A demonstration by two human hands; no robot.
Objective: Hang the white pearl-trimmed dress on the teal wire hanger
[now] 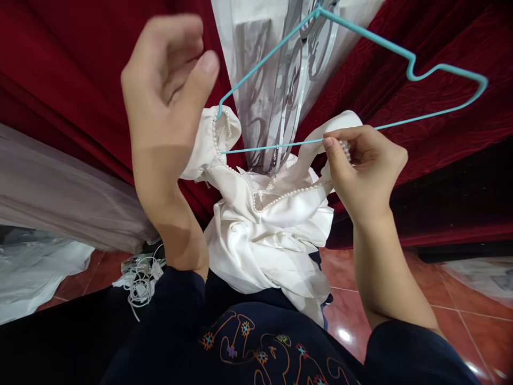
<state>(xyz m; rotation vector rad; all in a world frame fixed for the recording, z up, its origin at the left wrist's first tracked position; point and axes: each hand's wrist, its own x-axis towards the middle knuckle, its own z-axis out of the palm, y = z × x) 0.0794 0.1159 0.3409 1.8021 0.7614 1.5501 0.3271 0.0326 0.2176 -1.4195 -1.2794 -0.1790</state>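
A white garment [264, 230] with a pearl-trimmed neckline hangs bunched in front of me. A light blue wire hanger [360, 33] is partly threaded through it: its left end sits inside the left shoulder, its right end sticks out free. My right hand [363, 166] pinches the garment's right shoulder strap and pearl trim against the hanger's lower bar. My left hand [168, 91] is raised just left of the left shoulder, fingers loosely curled and apart, holding nothing.
Dark red curtains [72, 64] and a sheer patterned white curtain [276, 69] hang behind. Grey and white fabric [44, 198] lies at the left, with tangled white cables [140, 275] on the red tiled floor [460, 315]. My dark embroidered clothing fills the bottom.
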